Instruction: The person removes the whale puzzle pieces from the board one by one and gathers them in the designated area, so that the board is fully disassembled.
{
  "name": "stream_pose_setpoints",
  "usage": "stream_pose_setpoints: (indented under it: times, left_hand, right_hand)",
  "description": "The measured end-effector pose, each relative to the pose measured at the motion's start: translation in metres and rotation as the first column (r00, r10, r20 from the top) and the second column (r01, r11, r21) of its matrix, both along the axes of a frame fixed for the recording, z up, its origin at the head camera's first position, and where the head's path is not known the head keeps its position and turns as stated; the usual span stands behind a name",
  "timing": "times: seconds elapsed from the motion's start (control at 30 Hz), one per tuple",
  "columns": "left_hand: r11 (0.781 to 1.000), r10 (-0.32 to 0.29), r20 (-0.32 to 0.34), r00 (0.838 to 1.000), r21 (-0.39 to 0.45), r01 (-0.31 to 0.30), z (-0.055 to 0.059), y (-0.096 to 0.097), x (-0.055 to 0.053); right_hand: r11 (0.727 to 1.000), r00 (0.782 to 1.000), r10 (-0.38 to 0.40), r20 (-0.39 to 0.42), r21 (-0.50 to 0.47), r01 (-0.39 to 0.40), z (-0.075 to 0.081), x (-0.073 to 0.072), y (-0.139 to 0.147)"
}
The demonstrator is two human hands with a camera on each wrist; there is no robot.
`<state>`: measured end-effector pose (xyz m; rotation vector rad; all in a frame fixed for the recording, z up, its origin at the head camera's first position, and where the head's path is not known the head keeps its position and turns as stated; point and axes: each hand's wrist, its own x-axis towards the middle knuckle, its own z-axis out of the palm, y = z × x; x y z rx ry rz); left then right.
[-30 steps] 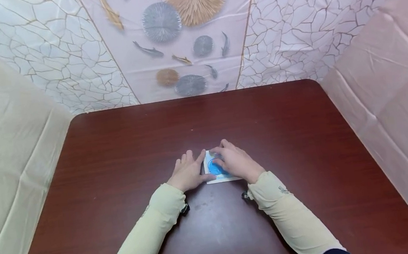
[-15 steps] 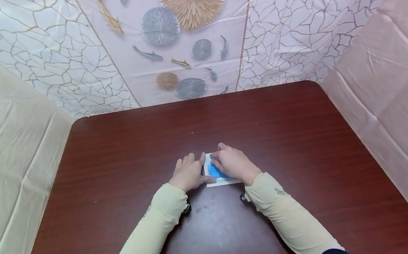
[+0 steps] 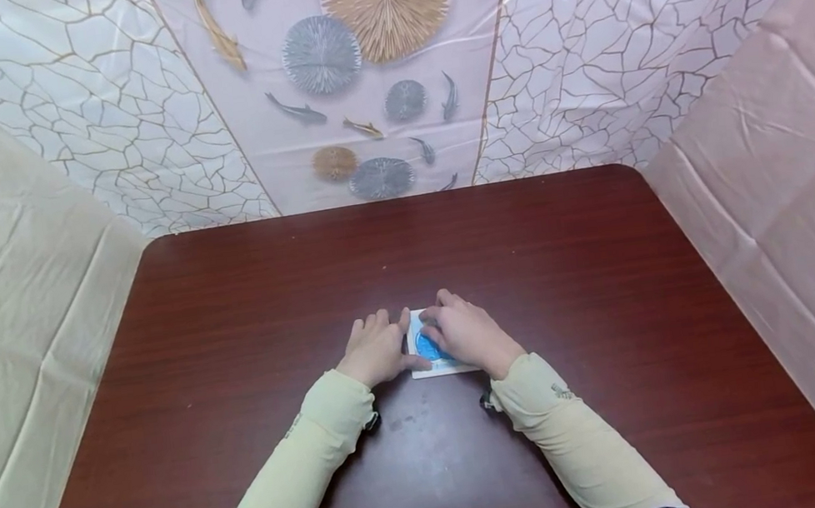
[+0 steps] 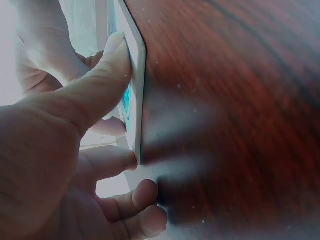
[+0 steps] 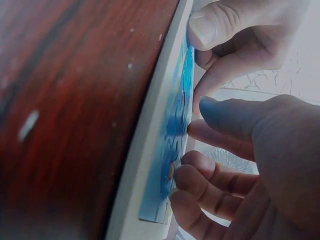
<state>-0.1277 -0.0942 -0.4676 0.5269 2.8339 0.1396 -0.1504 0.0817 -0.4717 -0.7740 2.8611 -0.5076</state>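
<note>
A thin, square-cornered board (image 3: 445, 370) with a pale edge and a blue printed picture lies flat on the table in the head view. My left hand (image 3: 376, 351) rests at its left side, the thumb on the near left corner and the index finger along the left edge. My right hand (image 3: 471, 332) is over the board's right part and hides much of it. In the right wrist view, its bent fingertips (image 5: 187, 181) touch the blue picture (image 5: 175, 125), where curved lines show. Its thumb stands close to the surface; nothing is visible between thumb and fingers.
The dark red-brown table (image 3: 247, 306) surrounds the board. A patterned cloth wall (image 3: 376, 107) stands behind it, with plain pale cloth (image 3: 24, 331) at the left and more pale cloth (image 3: 787, 202) at the right. A reflection lies near the table's front.
The right thumb and fingers have shifted slightly on the blue picture. The left hand stays at the board's left edge. The whole head view has tilted a little.
</note>
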Motion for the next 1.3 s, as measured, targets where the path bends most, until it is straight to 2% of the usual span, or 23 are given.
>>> stream_pose_setpoints:
  times: [0.23, 0.57, 1.3]
  left_hand:
    - [1.0, 0.017, -0.004, 1.0, 0.019, -0.017, 0.0013, 0.0004, 0.0006]
    - [1.0, 0.016, -0.024, 1.0, 0.0, -0.016, 0.0005, 0.0004, 0.0]
    - [1.0, 0.023, -0.012, 1.0, 0.002, -0.023, 0.0019, -0.0009, 0.0009]
  right_hand:
    - [1.0, 1.0, -0.002, -0.014, -0.001, 0.002, 0.0005, 0.0004, 0.0007]
    - [1.0, 1.0, 0.0, -0.007, -0.009, 0.0, 0.0014, 0.0004, 0.0021]
    - [0.999, 0.999, 0.006, -0.036, -0.037, -0.008, 0.0001, 0.0027, -0.0001]
